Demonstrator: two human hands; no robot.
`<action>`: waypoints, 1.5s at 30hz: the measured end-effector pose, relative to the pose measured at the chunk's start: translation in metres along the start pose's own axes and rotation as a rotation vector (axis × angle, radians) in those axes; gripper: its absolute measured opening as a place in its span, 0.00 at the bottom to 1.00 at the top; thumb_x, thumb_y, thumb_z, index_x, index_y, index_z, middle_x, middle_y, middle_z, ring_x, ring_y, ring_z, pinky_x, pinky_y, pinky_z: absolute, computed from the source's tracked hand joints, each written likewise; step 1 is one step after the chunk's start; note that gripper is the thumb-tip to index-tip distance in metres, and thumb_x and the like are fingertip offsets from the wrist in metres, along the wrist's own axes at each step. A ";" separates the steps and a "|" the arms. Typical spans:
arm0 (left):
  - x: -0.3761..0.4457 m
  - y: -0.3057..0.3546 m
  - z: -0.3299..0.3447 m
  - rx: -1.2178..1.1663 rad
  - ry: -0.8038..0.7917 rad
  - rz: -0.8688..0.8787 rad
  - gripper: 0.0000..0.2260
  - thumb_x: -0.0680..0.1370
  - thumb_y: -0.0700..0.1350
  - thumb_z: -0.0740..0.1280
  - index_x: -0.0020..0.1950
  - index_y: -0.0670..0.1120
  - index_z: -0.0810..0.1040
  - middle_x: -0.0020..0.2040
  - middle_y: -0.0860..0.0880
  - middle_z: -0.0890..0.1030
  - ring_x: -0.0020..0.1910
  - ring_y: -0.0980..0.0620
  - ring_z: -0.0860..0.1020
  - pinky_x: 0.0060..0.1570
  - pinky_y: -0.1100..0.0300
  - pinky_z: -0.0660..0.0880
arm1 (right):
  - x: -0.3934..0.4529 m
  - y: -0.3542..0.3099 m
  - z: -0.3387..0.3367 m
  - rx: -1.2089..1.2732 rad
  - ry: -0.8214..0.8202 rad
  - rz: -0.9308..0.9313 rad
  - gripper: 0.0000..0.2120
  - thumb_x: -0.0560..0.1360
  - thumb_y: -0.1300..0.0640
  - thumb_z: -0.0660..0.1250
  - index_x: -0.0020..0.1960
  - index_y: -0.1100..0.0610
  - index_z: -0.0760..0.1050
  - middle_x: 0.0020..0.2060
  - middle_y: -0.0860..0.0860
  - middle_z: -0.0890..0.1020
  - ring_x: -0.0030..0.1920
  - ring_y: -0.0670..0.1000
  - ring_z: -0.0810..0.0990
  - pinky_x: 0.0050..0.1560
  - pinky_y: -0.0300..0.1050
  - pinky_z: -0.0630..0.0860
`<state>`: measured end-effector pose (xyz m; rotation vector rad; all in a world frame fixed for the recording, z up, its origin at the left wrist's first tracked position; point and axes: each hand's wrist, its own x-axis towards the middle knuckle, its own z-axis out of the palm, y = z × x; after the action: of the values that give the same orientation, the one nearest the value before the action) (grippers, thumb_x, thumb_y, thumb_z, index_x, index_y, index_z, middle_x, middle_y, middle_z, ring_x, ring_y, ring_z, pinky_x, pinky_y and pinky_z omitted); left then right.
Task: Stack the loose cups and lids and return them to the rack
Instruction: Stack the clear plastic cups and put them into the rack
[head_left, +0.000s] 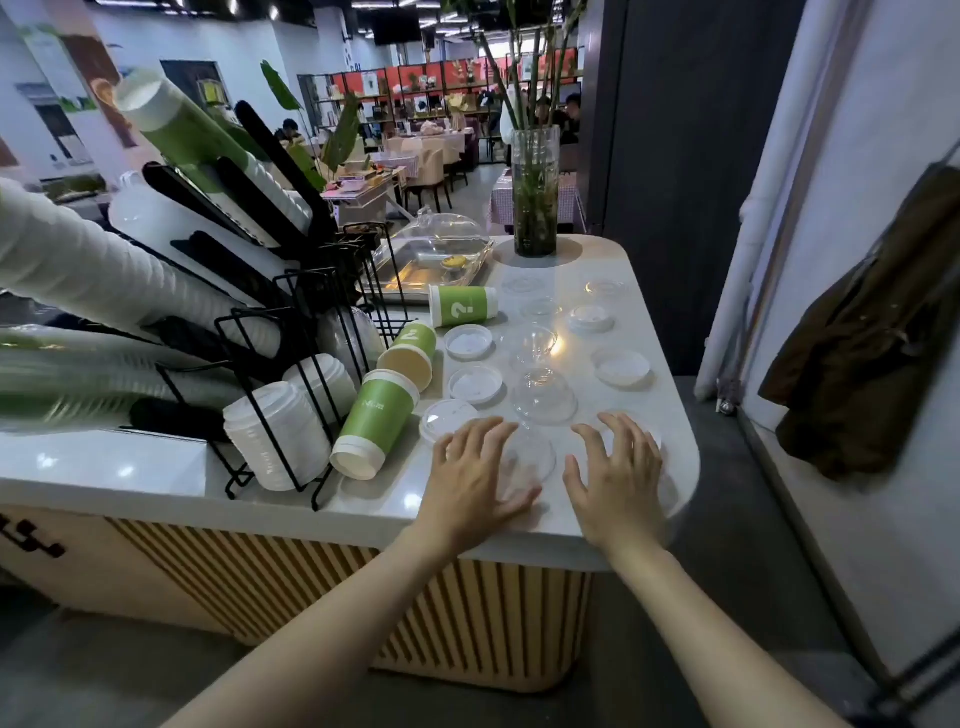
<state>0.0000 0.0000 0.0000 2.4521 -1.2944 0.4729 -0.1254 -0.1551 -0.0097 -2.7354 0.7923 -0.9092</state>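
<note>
Both hands hovered low over scattered lids at the counter's near edge.

Counter (597, 514) first: the rack (270, 332) stood at nine o'clock, three green cups (384, 415) tipped beside it, lids (470, 384) strewn toward twelve. Left hand (478, 467) and right hand (615, 467) spread open-fingered over clear lids (524, 457), gripping nothing, likely to gather them for stacking.

Glass vase (535, 192) beside pastry dome (441, 244)

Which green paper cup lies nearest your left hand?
The green cup leaning against the wire rack, mouth toward the counter's front edge; the other two lie farther back.
</note>
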 end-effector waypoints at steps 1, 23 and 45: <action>0.002 0.002 0.000 0.000 -0.041 0.005 0.36 0.74 0.71 0.63 0.76 0.52 0.67 0.74 0.50 0.72 0.74 0.47 0.69 0.70 0.47 0.65 | 0.000 0.000 0.000 0.006 -0.010 0.019 0.18 0.77 0.50 0.67 0.66 0.53 0.75 0.69 0.58 0.72 0.73 0.60 0.66 0.73 0.62 0.60; 0.041 -0.012 -0.005 -0.480 -0.098 -0.085 0.42 0.72 0.63 0.75 0.81 0.53 0.60 0.70 0.48 0.69 0.63 0.47 0.78 0.62 0.52 0.77 | 0.112 -0.007 0.018 0.288 -0.128 0.066 0.16 0.79 0.54 0.64 0.66 0.51 0.75 0.64 0.53 0.74 0.67 0.57 0.70 0.69 0.50 0.61; 0.144 0.002 0.032 -0.350 -0.286 -0.160 0.40 0.71 0.67 0.74 0.75 0.45 0.67 0.71 0.44 0.69 0.65 0.42 0.76 0.52 0.48 0.76 | 0.162 0.026 0.027 0.567 -0.450 0.436 0.18 0.79 0.63 0.55 0.64 0.56 0.78 0.55 0.56 0.83 0.57 0.56 0.82 0.62 0.53 0.77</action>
<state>0.0792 -0.1199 0.0340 2.3512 -1.1522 -0.1417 -0.0108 -0.2632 0.0440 -2.0385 0.8290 -0.3324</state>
